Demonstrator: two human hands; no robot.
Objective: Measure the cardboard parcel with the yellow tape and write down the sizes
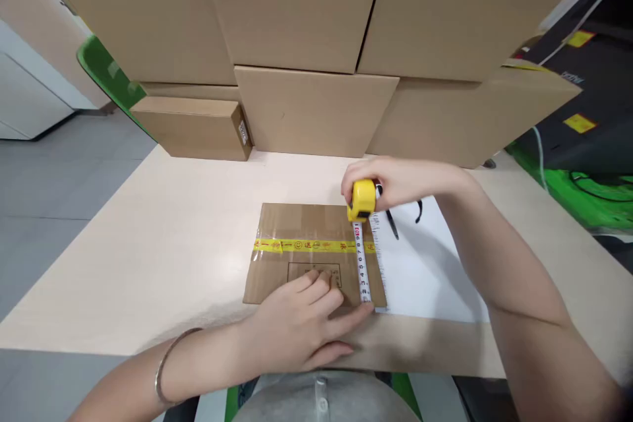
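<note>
A flat brown cardboard box point(301, 224) with a yellow printed tape strip across it lies on the pale table point(163, 244). My right hand point(400, 181) grips a yellow tape measure point(362, 199) at the box's far right corner. Its white blade point(362, 264) runs down the box's right side to the near edge. My left hand point(309, 326) rests flat on the box's near edge, with a fingertip pinning the blade's end. A bracelet circles my left wrist.
A white sheet of paper point(425, 270) lies right of the box with a black pen point(391, 223) on it. Stacked cardboard boxes point(316, 105) wall off the table's back. A green chair back point(106, 72) shows at the left, black and green equipment point(583, 138) at the right.
</note>
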